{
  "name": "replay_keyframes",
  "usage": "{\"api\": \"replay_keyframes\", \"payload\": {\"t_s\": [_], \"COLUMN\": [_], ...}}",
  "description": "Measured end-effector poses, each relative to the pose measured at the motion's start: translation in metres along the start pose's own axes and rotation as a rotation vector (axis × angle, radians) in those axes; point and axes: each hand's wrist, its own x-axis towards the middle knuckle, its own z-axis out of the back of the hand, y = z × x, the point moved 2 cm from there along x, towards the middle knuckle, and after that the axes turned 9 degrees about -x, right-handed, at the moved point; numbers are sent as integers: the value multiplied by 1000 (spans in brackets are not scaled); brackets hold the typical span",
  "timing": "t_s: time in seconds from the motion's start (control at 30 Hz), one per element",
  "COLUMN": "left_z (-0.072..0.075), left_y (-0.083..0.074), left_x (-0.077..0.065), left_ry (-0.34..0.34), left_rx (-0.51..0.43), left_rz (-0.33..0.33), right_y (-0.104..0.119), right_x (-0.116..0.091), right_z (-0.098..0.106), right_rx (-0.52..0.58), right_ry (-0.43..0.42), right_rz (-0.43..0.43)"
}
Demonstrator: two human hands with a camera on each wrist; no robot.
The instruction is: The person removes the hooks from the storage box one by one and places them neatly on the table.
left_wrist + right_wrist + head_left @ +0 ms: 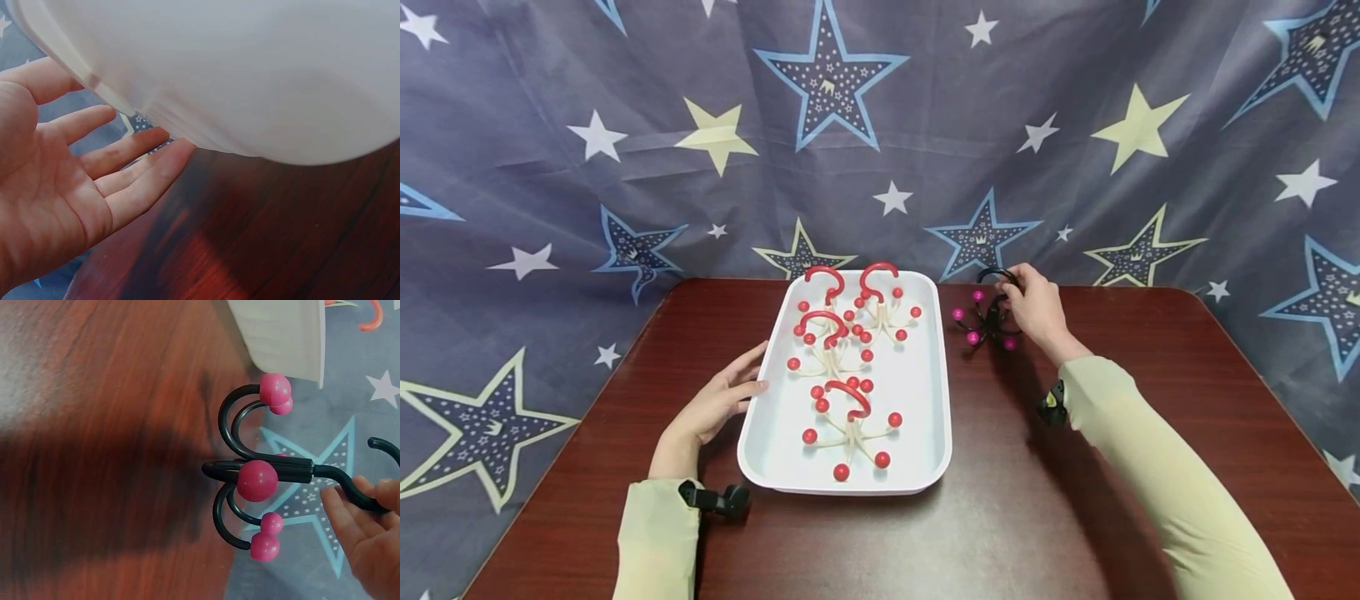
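My right hand (1037,308) pinches the curved top hook of a black multi-arm hook hanger (992,323) to the right of the tray. Pink balls tip its arms, and in the right wrist view the black hanger (294,469) has its hook between thumb and fingers. On the other side, my left hand (718,404) lies along the left wall of a white tray (910,392). Its fingers are extended, with fingertips (184,147) right at the tray's outer side. Several cream hook hangers with red hooks and red balls, one of them nearest me (852,429), stand inside the tray.
Under everything is a dark red-brown wooden table (1000,517). A grey curtain (880,167) printed with stars hangs along its back edge and both sides. Each wrist carries a small black camera, such as the left one (718,498).
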Motion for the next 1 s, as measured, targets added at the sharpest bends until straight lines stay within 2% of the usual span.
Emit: {"api": "replay_keyframes", "payload": {"t_s": [0.3,0.57,0.67,0.83,0.9,1.0], "left_z": [0,0,1,1,1,2], "left_y": [0,0,1,0,0,1], "left_x": [0,1,1,1,0,0], "left_ry": [4,2,4,0,-2,4], "left_rx": [-8,-11,-15,-16,-19,-24], "left_rz": [-2,1,4,9,10,6], "right_y": [-11,-6,7,48,65,88], "right_x": [-3,-5,-7,-17,-27,-45], "right_z": [-5,1,8,16,15,6], "right_rx": [27,-98,-102,-56,-22,29], "right_ry": [-27,-48,-102,-176,-147,-47], "right_rz": [14,46,128,290,323,368]}}
